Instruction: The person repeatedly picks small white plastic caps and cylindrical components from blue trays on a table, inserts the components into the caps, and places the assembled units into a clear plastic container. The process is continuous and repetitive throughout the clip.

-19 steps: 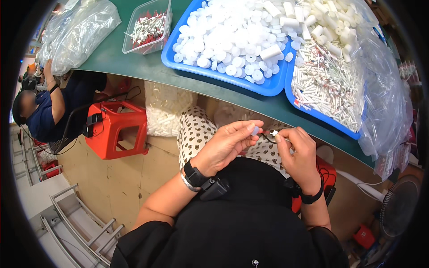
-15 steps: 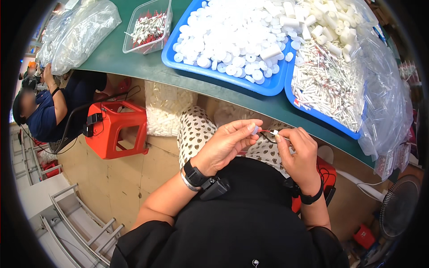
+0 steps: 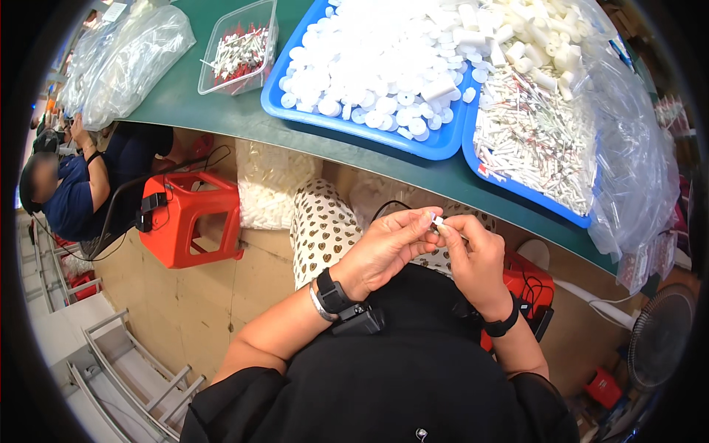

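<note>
My left hand (image 3: 384,249) and my right hand (image 3: 475,262) meet in front of my lap, fingertips almost touching. Between the right thumb and fingers is a small white connector (image 3: 439,221). My left hand is closed in a pinch at the connector's other side; fingers mostly hide the small pale piece in it. A dark wire (image 3: 390,206) arcs out above the left fingers; where it ends is hidden. Beyond my hands, on the green table (image 3: 244,122), a blue tray (image 3: 436,150) holds a heap of white plastic discs.
A second blue tray (image 3: 528,196) holds thin white parts and thick white cylinders. A clear tub (image 3: 233,86) contains red-wired white pieces. Plastic bags (image 3: 140,66) lie at the far left. A red stool (image 3: 185,251) and a seated person (image 3: 66,181) are at left, a fan (image 3: 659,336) at right.
My right hand has moved left, closing the gap to my left hand. The red wire seen between them is now hidden, and a dark wire loop shows above the left hand.
</note>
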`<action>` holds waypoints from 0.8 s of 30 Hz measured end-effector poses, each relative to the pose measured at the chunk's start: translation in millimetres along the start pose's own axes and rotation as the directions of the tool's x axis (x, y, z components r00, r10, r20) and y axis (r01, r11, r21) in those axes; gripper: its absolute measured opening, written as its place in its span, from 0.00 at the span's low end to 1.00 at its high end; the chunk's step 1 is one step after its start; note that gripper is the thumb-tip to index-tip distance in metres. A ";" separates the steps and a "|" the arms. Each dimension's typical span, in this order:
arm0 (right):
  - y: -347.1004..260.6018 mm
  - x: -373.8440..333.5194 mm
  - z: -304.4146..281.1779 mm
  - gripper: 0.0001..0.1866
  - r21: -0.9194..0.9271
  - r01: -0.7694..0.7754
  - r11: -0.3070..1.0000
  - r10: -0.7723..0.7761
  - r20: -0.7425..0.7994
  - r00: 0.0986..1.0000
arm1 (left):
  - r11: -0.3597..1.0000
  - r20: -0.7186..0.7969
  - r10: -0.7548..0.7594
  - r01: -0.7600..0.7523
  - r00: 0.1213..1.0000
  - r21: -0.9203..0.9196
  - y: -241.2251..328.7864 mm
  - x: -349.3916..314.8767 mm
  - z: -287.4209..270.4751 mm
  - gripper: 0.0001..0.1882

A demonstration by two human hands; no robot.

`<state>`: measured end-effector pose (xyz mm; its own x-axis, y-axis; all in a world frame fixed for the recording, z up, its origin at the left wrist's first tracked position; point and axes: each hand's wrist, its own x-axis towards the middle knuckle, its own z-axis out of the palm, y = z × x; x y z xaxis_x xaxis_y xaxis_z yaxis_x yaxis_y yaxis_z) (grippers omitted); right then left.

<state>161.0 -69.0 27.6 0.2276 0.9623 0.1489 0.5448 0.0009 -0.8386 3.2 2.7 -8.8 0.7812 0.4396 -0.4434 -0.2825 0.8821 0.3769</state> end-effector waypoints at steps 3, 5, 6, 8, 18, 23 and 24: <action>3.1 -2.2 4.6 0.03 0.109 -0.110 0.988 0.110 0.010 0.994 | 0.999 0.002 0.004 -0.004 1.000 -0.040 -5.6 1.7 0.6 0.18; 8.3 -3.8 7.3 0.03 0.013 -0.056 0.998 0.056 -0.007 0.998 | 0.998 -0.006 0.004 -0.005 1.000 -0.055 -7.8 4.6 -1.3 0.18; 8.3 -3.9 8.6 0.04 0.027 -0.052 0.998 0.053 -0.021 0.998 | 0.998 -0.010 0.004 -0.005 1.000 -0.062 -8.8 5.2 -1.3 0.18; 5.7 -0.3 9.5 0.04 0.047 -0.037 0.998 0.040 -0.057 0.998 | 0.999 -0.039 0.004 -0.006 0.999 -0.051 -7.4 5.4 5.6 0.17; -19.5 40.1 -40.2 0.06 -0.367 0.264 0.892 -0.305 -0.058 0.951 | 0.991 -0.124 0.105 -0.094 0.987 0.092 18.0 0.2 23.7 0.18; 1.9 80.3 -63.5 0.04 -0.587 0.239 0.773 -0.310 -0.021 0.950 | 0.967 -0.109 0.182 -0.158 0.977 0.197 20.3 2.4 23.1 0.18; 4.2 84.2 -65.3 0.04 -0.599 0.218 0.771 -0.261 0.015 0.965 | 0.960 -0.109 0.185 -0.156 0.977 0.233 19.6 3.1 23.0 0.18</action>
<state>235.2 -5.7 70.9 0.0655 0.9325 0.3552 0.9528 0.0473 -0.2998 12.9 17.4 15.9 0.6497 0.6112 -0.4521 -0.2635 0.7388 0.6202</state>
